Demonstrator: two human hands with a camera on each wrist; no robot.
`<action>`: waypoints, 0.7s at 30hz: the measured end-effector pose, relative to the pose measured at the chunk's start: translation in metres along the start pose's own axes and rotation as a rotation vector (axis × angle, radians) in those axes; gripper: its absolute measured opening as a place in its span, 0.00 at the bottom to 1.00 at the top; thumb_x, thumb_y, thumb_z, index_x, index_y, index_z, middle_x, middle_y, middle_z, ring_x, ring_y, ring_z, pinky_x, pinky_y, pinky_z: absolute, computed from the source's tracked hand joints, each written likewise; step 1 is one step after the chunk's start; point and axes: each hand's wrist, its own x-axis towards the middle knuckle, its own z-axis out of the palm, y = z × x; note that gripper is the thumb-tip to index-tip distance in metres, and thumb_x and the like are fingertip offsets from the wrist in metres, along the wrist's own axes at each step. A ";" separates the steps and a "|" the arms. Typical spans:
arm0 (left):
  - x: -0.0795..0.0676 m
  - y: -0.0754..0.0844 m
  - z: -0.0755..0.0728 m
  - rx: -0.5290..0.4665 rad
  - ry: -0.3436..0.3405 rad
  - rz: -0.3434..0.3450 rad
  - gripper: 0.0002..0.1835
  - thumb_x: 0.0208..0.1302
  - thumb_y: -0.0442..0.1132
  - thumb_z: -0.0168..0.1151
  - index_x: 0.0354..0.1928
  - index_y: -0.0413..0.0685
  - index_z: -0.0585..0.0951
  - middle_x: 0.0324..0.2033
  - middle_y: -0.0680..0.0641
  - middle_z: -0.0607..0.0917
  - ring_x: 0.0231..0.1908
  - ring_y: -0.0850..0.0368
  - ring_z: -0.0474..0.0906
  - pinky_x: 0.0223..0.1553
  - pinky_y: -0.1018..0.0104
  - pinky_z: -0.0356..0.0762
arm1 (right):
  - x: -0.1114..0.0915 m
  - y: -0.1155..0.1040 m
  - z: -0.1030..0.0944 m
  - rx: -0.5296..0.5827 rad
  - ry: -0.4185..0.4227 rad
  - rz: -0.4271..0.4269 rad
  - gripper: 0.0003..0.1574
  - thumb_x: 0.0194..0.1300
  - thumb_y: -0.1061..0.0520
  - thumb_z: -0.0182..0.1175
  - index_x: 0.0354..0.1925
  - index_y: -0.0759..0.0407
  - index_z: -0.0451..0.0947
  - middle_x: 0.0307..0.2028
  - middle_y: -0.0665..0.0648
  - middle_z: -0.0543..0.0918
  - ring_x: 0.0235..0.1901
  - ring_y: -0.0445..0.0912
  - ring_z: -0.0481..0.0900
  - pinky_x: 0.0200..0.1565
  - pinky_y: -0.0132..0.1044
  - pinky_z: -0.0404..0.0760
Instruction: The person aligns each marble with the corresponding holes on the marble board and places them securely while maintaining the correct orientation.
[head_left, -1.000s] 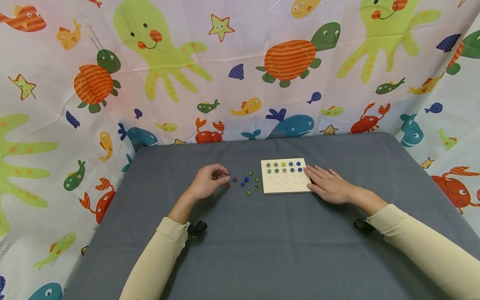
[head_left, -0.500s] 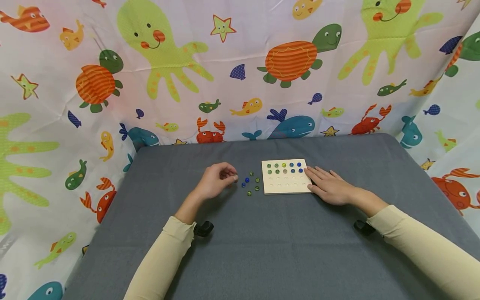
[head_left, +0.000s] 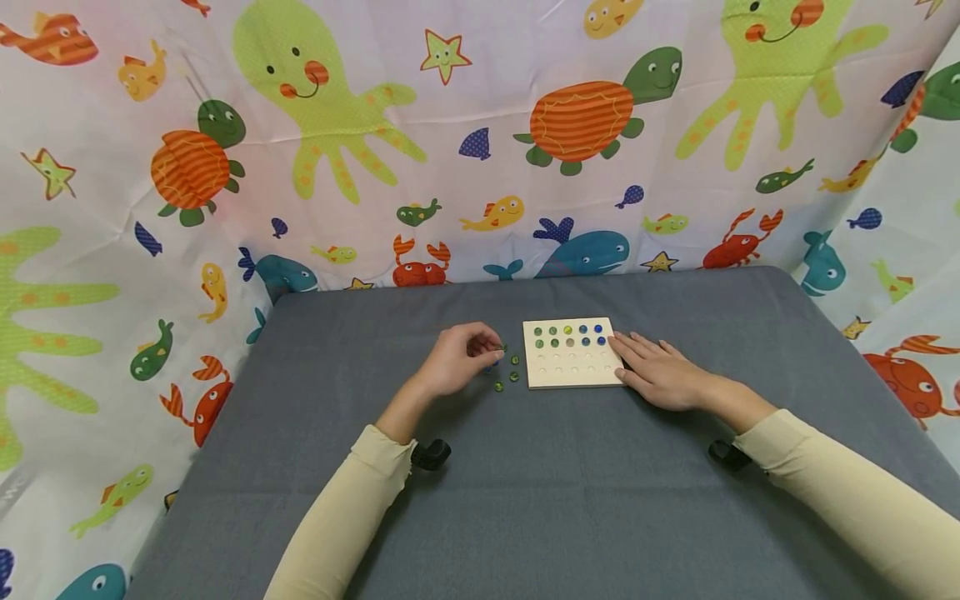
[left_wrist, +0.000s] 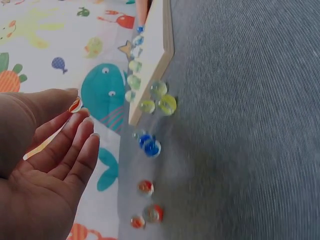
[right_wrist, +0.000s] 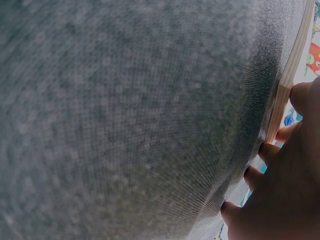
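Observation:
My left hand (head_left: 459, 360) hovers over the loose marbles left of the board, with thumb and fingertip pinching an orange-and-clear marble (left_wrist: 75, 105). A pale wooden board (head_left: 576, 380) has rows of round hollows; its two far rows hold green marbles (head_left: 538, 332), a yellow marble (head_left: 567, 330), a clear-looking one and blue marbles (head_left: 583, 329). The nearer two rows are bare. My right hand (head_left: 656, 372) lies flat with straight fingers, fingertips and thumb at the board's right edge.
Loose yellow-green marbles (head_left: 513, 377) lie by the board's left side. Blue marbles (left_wrist: 150, 146) and red marbles (left_wrist: 145, 187) show on the grey cloth (head_left: 487, 500) in the left wrist view, mostly hidden by the hand from above. A sea-animal curtain (head_left: 465, 108) hangs behind.
My left hand has moved right over the loose marbles, closer to the board, covering the blue ones from above. The right hand and the board stay in place.

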 end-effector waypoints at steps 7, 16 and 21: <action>0.010 0.010 0.014 0.000 -0.035 0.029 0.07 0.70 0.35 0.67 0.46 0.41 0.84 0.37 0.47 0.85 0.37 0.56 0.80 0.42 0.65 0.79 | -0.005 -0.005 -0.004 0.010 0.019 -0.022 0.42 0.82 0.40 0.42 0.81 0.60 0.47 0.80 0.66 0.50 0.78 0.67 0.46 0.69 0.74 0.42; 0.021 0.020 0.028 0.005 -0.058 0.064 0.07 0.71 0.35 0.66 0.46 0.40 0.84 0.38 0.45 0.86 0.37 0.57 0.81 0.42 0.67 0.80 | -0.007 -0.010 -0.005 -0.003 0.032 -0.030 0.41 0.83 0.43 0.44 0.81 0.61 0.49 0.79 0.66 0.52 0.77 0.69 0.48 0.68 0.75 0.44; 0.026 0.021 0.033 0.003 -0.061 0.074 0.07 0.70 0.36 0.67 0.46 0.40 0.84 0.38 0.46 0.86 0.37 0.57 0.81 0.41 0.70 0.79 | -0.004 -0.002 0.000 -0.006 0.059 -0.041 0.41 0.83 0.42 0.43 0.81 0.60 0.49 0.80 0.65 0.52 0.77 0.68 0.48 0.68 0.75 0.44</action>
